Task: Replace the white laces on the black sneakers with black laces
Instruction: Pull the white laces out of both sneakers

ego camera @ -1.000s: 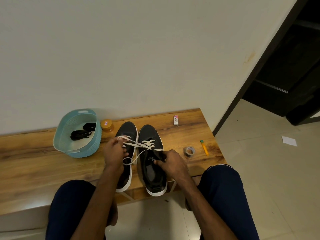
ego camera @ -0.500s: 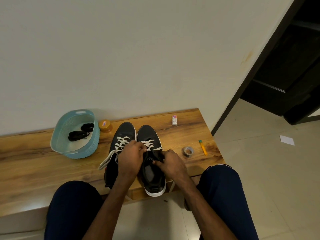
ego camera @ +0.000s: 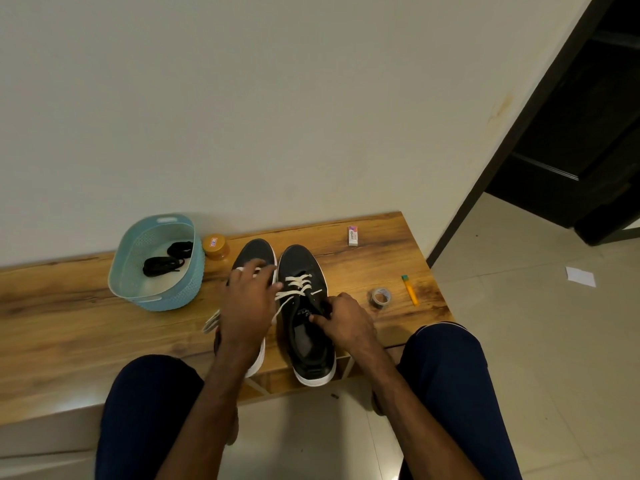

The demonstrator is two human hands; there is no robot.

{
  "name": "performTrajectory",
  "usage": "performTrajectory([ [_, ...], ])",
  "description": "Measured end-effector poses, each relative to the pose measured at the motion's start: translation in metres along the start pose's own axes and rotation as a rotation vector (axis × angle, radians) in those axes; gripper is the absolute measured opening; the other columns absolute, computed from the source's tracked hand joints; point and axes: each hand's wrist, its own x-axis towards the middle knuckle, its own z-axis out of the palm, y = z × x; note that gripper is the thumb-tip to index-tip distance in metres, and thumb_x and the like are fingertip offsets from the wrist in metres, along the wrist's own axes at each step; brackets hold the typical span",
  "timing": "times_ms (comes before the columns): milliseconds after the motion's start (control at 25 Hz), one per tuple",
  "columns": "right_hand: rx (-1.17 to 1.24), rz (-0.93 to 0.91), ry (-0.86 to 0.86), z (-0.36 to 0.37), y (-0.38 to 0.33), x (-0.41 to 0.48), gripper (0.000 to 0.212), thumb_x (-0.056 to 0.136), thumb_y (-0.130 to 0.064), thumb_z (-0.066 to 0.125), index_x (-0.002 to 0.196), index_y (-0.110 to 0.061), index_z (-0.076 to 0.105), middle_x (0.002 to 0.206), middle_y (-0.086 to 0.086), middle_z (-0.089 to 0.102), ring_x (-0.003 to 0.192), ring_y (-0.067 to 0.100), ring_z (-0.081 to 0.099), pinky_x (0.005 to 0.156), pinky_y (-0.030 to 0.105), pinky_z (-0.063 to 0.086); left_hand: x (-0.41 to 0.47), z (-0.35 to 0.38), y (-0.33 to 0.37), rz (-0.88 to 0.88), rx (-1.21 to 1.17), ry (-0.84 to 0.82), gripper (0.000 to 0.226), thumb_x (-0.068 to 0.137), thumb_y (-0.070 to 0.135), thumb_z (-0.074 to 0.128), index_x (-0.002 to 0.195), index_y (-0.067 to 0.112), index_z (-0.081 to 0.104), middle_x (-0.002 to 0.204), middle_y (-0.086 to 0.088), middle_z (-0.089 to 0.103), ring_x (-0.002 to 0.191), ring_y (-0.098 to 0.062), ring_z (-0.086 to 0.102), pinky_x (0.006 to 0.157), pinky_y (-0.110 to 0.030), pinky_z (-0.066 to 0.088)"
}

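1. While the head view shows the left sneaker (ego camera: 254, 251) and right sneaker (ego camera: 301, 265) toes-to-wall by the bench's (ego camera: 69, 306) front edge, the right hand (ego camera: 343, 317) curls its fingers on the right sneaker's collar; the left hand (ego camera: 247, 306) lies blurred over the left sneaker, and whether it pinches a lace I cannot tell.
2. Likely handling: white laces (ego camera: 299, 282) look soft, limp, light; pinch near a tip, steadying the stiffer collar; black laces (ego camera: 162, 265) lie coiled in the basket (ego camera: 173, 301) near the back edge.

Swung left hand (ego camera: 247, 303) off right sneaker (ego camera: 298, 265), up over left sneaker (ego camera: 254, 252); strung white lace (ego camera: 284, 295) across between them.
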Motion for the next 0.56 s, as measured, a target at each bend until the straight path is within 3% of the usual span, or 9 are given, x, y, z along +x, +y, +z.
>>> performTrajectory([
  [120, -0.014, -0.007, -0.004, -0.001, 0.001, -0.002, 0.045, 0.090, -0.052, 0.064, 0.123, -0.020, 0.064, 0.116, 0.005, 0.057, 0.104, 0.027, 0.061, 0.091, 0.044, 0.051, -0.006, 0.020, 0.018, 0.027, 0.066, -0.140, 0.030, 0.098, 0.032, 0.052, 0.125, 0.024, 0.064, 0.123, 0.003, 0.060, 0.111, -0.020, 0.054, 0.089, -0.040, 0.049],
  [240, -0.013, -0.009, -0.007, -0.001, 0.000, -0.002, 0.046, 0.090, -0.052, 0.063, 0.123, -0.020, 0.063, 0.117, 0.005, 0.057, 0.104, 0.027, 0.061, 0.091, 0.046, 0.051, -0.006, 0.025, 0.018, -0.022, 0.026, -0.159, 0.023, 0.098, 0.033, 0.053, 0.111, 0.020, 0.068, 0.107, 0.003, 0.062, 0.098, -0.017, 0.056, 0.080, -0.035, 0.049],
  [560, -0.007, 0.007, -0.029, -0.002, 0.000, -0.001, 0.043, 0.091, -0.052, 0.061, 0.122, -0.022, 0.064, 0.117, 0.004, 0.056, 0.105, 0.026, 0.060, 0.093, 0.049, 0.050, 0.005, -0.004, -0.004, -0.208, -0.062, 0.059, 0.012, 0.096, 0.023, 0.058, 0.093, 0.014, 0.066, 0.092, -0.003, 0.061, 0.080, -0.018, 0.057, 0.066, -0.036, 0.049],
])
